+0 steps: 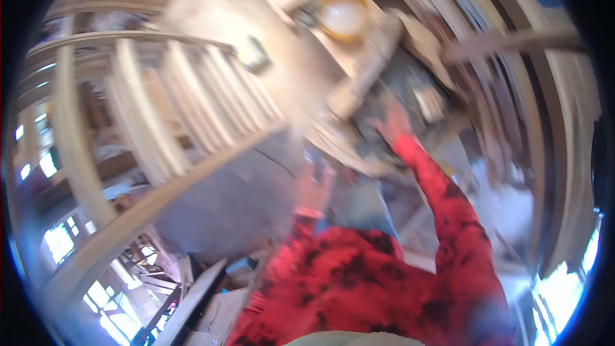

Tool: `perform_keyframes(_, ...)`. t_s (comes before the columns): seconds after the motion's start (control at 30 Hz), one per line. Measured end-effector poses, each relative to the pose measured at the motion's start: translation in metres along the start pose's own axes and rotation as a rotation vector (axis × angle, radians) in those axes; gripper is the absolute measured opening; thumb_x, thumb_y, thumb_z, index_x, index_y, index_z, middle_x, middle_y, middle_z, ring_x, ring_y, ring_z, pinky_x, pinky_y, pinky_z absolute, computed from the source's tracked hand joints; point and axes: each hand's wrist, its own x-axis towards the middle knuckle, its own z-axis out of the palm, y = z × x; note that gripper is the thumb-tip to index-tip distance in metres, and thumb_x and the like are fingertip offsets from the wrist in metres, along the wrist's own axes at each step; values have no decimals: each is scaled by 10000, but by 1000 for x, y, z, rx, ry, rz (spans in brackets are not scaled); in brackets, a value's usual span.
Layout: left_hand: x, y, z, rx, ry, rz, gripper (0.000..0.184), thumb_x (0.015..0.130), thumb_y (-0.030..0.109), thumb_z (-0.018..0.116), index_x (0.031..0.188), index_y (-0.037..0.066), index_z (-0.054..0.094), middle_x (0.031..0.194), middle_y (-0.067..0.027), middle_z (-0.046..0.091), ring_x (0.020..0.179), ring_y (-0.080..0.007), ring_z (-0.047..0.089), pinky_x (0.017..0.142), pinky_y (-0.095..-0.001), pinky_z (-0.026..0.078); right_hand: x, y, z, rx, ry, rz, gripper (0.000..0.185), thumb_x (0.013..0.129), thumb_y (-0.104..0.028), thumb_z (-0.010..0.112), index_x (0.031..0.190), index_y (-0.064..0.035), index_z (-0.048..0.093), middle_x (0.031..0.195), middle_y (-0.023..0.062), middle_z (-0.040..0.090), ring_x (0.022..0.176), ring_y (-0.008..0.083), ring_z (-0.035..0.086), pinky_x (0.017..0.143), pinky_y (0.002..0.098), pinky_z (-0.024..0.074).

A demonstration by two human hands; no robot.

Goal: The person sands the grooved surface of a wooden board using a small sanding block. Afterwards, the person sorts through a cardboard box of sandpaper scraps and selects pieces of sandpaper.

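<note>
My right hand (393, 123) reaches over a dark, dusty surface (378, 106) edged by pieces of wood. Its fingers look spread, with nothing visible in them. A small pale block (428, 104) lies just to the right of that hand. Low in front of my body is my left hand (314, 186), smeared by motion. Something bluish and shiny shows near its fingertips, but whether it is held I cannot tell. Both arms wear red and black patterned sleeves.
A slatted wooden frame (138, 109) stands on the left. Further off sit a yellow round container (344, 14) with a whitish middle and a small greenish object (254, 55). Long boards (506, 90) line the right side. A grey surface (221, 195) lies by my left hand.
</note>
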Motion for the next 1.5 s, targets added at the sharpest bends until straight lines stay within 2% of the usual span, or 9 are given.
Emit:
perform_keyframes(0.1,-2,17,-3,118,85,9,524,967,370,653,1366,33,609,1119,-263,719,1126,-424,681,941,-485,538,21,4,17,7,-308,69,719,776,-323,854,1352,7,577,1318,252,627,1218,435,597,1042,527,471)
perform_keyframes(0.37,6,5,-32,-88,-1,-203,505,966,445,646,1267,40,623,1036,-264,708,1021,-442,685,842,-491,529,28,30,5,247,-8,69,296,804,-117,776,1057,10,692,824,277,669,812,526,635,729,574,515)
perform_keyframes(0.57,12,9,-29,46,-8,-147,537,963,464,643,1306,52,609,1024,-266,707,982,-450,682,846,-493,523,23,68,17,317,-49,16,323,837,-25,666,1159,-9,662,857,282,666,855,525,633,729,595,473)
perform_keyframes(0.77,2,61,-27,-147,15,-166,424,954,316,660,1249,13,645,827,-116,715,723,-224,695,668,-379,555,8,58,-26,461,-131,-154,647,841,-10,602,1471,25,459,1410,289,566,1337,420,536,1147,454,409)
perform_keyframes(0.83,2,68,-33,-159,-22,-166,329,949,226,708,1153,-27,654,961,-105,721,897,-182,683,809,-347,558,20,41,-67,659,-452,-180,634,824,-109,680,1431,-1,532,1364,257,608,1301,376,574,1126,425,429)
perform_keyframes(0.97,1,8,-18,-204,40,-8,304,939,166,743,1162,-19,653,902,-29,701,741,-100,622,658,-282,515,47,35,-69,533,-237,39,350,817,-176,706,1128,-17,692,993,226,731,922,408,706,871,464,558)
perform_keyframes(1.1,-7,1,-12,-252,28,-82,320,941,161,750,1194,-8,649,864,-4,698,628,-37,540,547,-222,426,94,66,-26,220,258,-130,380,811,-96,739,1173,-35,639,1136,207,670,1131,410,626,984,474,510)
perform_keyframes(1.27,-15,-6,-7,-172,13,-56,330,947,169,746,1207,-9,646,868,-7,702,640,-46,546,561,-228,440,137,49,-36,-304,-64,-59,602,713,-133,858,1246,-71,587,1274,154,596,1255,354,559,1009,490,483)
perform_keyframes(1.5,-15,3,-17,-129,23,-54,330,951,168,733,1205,-28,655,880,-15,710,649,-44,546,581,-225,452,116,52,-69,-48,-2,-195,86,880,-144,690,894,-76,638,938,139,652,971,378,649,817,501,478)
